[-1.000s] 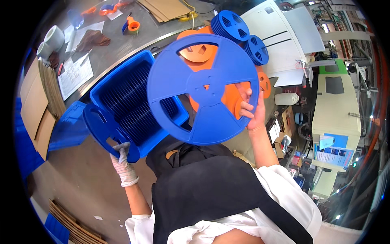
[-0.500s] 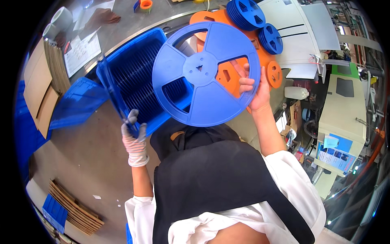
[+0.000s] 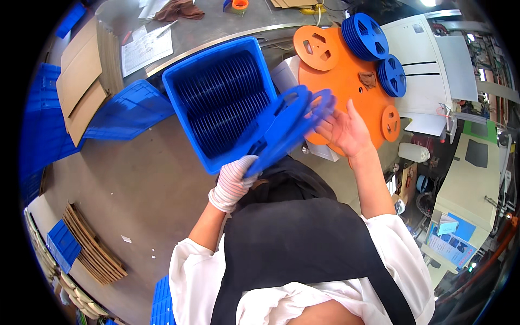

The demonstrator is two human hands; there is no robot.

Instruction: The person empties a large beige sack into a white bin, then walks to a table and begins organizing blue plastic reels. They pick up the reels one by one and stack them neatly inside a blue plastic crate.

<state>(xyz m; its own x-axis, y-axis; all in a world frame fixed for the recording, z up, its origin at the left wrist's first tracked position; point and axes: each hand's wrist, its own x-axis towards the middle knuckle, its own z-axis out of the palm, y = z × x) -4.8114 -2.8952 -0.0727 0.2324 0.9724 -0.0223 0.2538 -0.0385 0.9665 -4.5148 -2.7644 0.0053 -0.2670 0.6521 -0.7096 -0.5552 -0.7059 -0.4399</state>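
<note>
A large blue reel (image 3: pixel 284 127), blurred by motion, is tilted nearly edge-on in front of me, with two round flanges showing. My left hand (image 3: pixel 236 179), in a striped white glove, grips its lower left edge. Bare, my right hand (image 3: pixel 346 130) is at the reel's far right end, palm up, thumb and fingers apart. Whether its fingertips touch the rim I cannot tell. Left of the reel stands a blue crate (image 3: pixel 174 103) holding rows of upright dark blue discs (image 3: pixel 222 92). The reel hides the crate's lower right corner.
An orange round table (image 3: pixel 346 81) carries stacks of blue reels (image 3: pixel 368 37) and a smaller orange disc (image 3: pixel 390 123). Behind lies a grey workbench (image 3: pixel 216 24) with papers (image 3: pixel 146 51). Cardboard sheets (image 3: pixel 81 76) lean at left. A beige machine (image 3: pixel 460 184) stands at right.
The reel has turned from face-on to nearly edge-on and dropped lower. My left hand has gone from the crate's rim to the reel. My right hand's fingers have opened from their hold.
</note>
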